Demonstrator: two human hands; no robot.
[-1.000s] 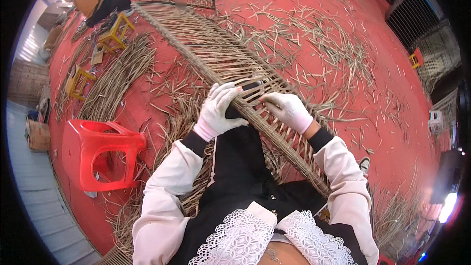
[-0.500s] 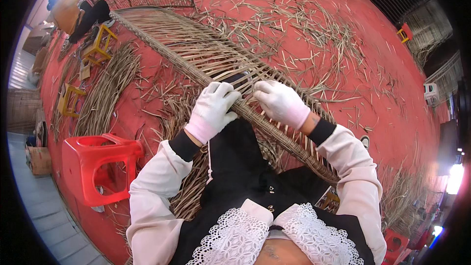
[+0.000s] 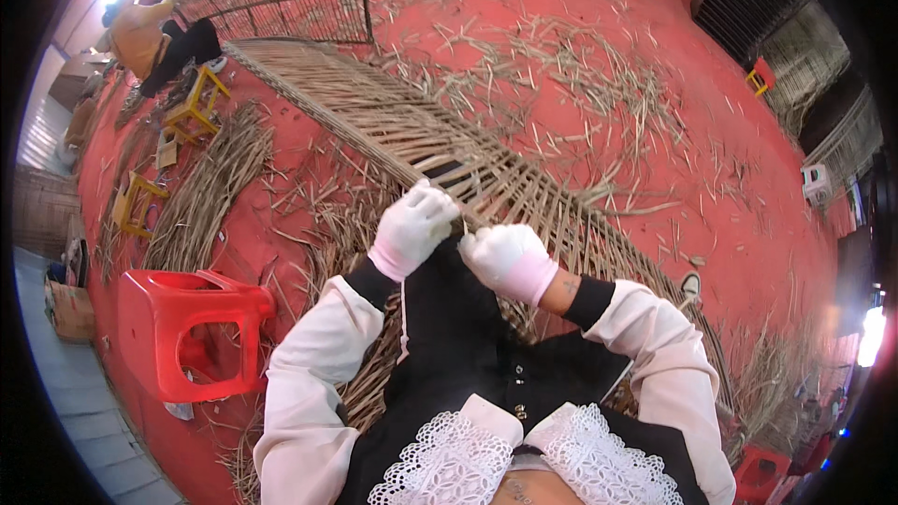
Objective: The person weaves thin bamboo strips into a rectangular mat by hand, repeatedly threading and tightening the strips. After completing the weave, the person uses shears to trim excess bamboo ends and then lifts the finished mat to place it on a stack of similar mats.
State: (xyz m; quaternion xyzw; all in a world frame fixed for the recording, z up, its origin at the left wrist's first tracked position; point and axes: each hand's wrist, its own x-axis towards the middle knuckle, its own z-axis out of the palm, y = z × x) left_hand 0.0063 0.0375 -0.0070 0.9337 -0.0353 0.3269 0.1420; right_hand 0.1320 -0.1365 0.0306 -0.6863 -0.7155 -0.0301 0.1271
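Observation:
A long woven panel (image 3: pixel 374 98) of dried strips, with thick plaited edges, slants from the far left across my lap toward the lower right. My left hand (image 3: pixel 416 229), in a white glove with a pink cuff, is closed at the near plaited edge. Just to its right, my right hand (image 3: pixel 510 262), gloved the same way, is closed in a pinch on a thin pale strip (image 3: pixel 465 224). Only a short bit of that strip shows between the hands. Past my fingers the slats stand apart, with dark gaps between them.
A red plastic stool (image 3: pixel 192 327) stands at my left. Behind it lie a bundle of dried strips (image 3: pixel 210 187) and small yellow stools (image 3: pixel 195 108). Another person (image 3: pixel 150 42) sits far left beside a standing slatted frame (image 3: pixel 276 5). Loose strips (image 3: pixel 599 84) litter the red floor.
My right hand has come down off the slats to the near edge, beside my left. The panel has tilted, showing more of its slats on the right. The whole view has shifted slightly.

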